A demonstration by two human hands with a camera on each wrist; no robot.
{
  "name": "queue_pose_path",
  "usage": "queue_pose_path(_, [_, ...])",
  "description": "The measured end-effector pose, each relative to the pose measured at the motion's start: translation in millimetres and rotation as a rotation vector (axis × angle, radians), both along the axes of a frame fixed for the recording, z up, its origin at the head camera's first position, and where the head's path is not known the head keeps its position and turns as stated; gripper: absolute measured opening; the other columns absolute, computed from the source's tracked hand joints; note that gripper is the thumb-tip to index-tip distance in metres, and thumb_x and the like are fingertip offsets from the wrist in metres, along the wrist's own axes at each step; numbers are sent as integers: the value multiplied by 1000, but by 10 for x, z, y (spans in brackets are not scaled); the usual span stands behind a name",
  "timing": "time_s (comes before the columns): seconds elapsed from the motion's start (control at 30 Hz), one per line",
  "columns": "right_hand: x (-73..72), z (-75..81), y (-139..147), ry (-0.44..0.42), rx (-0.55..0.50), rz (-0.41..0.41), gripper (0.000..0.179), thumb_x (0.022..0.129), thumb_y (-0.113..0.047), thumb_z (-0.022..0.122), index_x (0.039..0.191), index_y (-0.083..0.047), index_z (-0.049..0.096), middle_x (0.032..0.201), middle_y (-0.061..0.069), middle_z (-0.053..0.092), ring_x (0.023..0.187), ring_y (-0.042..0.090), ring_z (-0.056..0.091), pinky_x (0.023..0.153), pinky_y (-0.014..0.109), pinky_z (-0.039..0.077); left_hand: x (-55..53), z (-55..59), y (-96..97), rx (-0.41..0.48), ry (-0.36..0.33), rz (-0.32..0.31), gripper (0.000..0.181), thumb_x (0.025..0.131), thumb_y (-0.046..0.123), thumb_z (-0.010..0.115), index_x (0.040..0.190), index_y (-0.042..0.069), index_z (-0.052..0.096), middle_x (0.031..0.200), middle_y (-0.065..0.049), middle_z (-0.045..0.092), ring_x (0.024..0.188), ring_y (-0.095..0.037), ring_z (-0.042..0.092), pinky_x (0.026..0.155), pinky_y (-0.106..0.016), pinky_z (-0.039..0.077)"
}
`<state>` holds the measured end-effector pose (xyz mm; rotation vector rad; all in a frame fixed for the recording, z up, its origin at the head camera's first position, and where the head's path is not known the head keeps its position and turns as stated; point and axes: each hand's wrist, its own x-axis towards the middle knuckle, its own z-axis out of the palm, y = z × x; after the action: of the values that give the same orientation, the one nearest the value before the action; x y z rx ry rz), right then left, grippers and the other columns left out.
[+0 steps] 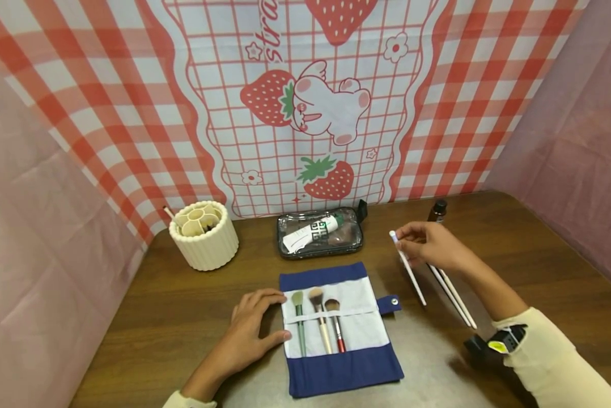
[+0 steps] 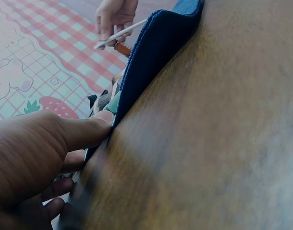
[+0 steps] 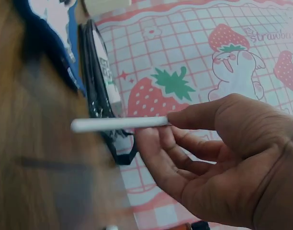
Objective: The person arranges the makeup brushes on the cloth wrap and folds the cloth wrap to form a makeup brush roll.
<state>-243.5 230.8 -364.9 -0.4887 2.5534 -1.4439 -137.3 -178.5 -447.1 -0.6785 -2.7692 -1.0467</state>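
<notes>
My right hand (image 1: pixel 430 243) pinches a slim white makeup brush (image 1: pixel 412 277) near its upper end, above the table to the right of a blue-and-white brush roll (image 1: pixel 346 371). In the right wrist view its white handle (image 3: pixel 118 124) points left from the thumb and fingers, which hide part of the brush. The roll lies unfolded, with a green brush (image 1: pixel 300 326), a cream-handled brush (image 1: pixel 322 323) and a red-handled brush (image 1: pixel 338 328) under its strap. At the roll's left edge, my left hand (image 1: pixel 251 326) rests with thumb and fingertips touching it, the thumb and forefinger spread apart.
Two pale slender brushes (image 1: pixel 455 300) lie under my right forearm, near a dark-capped bottle (image 1: pixel 438 211). Behind the roll lies a clear pouch (image 1: pixel 321 232) with a white tube inside. A cream ribbed holder (image 1: pixel 206 241) stands at back left. Cloth hangs behind the table.
</notes>
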Motion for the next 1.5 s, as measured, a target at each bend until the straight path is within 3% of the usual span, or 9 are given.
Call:
queue_pose_path(0.23, [-112, 24, -232, -55, -213, -49, 31, 96, -9, 67, 119, 9, 57, 103, 25, 62, 80, 24, 66, 76, 52, 56, 10, -1, -2, 0, 7, 2, 61, 79, 36, 85, 131, 14, 61, 139, 1, 54, 128, -22, 40, 97, -49, 30])
queue_pose_path(0.53, [-260, -12, -459, -72, -282, -26, 37, 98, -11, 65, 125, 11, 53, 109, 26, 61, 84, 35, 70, 77, 54, 56, 8, 7, 3, -2, -11, -1, 62, 80, 36, 85, 133, 14, 60, 141, 1, 52, 129, -21, 39, 98, -49, 29])
queue_pose_path(0.87, [-285, -145, -706, -144, -420, 15, 38, 97, -1, 62, 130, 10, 46, 113, 32, 56, 84, 34, 68, 77, 52, 56, 0, -2, 2, -4, -1, 2, 62, 80, 37, 85, 133, 16, 60, 141, 3, 52, 129, -21, 39, 97, -49, 29])
queue_pose_path(1.03, [-246, -238, -817, -168, -446, 57, 39, 98, 3, 58, 131, 14, 40, 113, 37, 53, 81, 33, 68, 77, 50, 57, 0, 0, 1, -6, -1, 3, 62, 79, 37, 85, 133, 16, 60, 141, 2, 52, 129, -21, 39, 98, -49, 29])
queue_pose_path(1.5, [-161, -408, -968, -285, -367, 115, 35, 97, 2, 59, 127, 13, 44, 105, 26, 57, 83, 31, 66, 75, 48, 58, 0, 3, -1, -11, -19, 3, 63, 80, 36, 84, 134, 15, 60, 142, 2, 51, 130, -21, 39, 100, -50, 29])
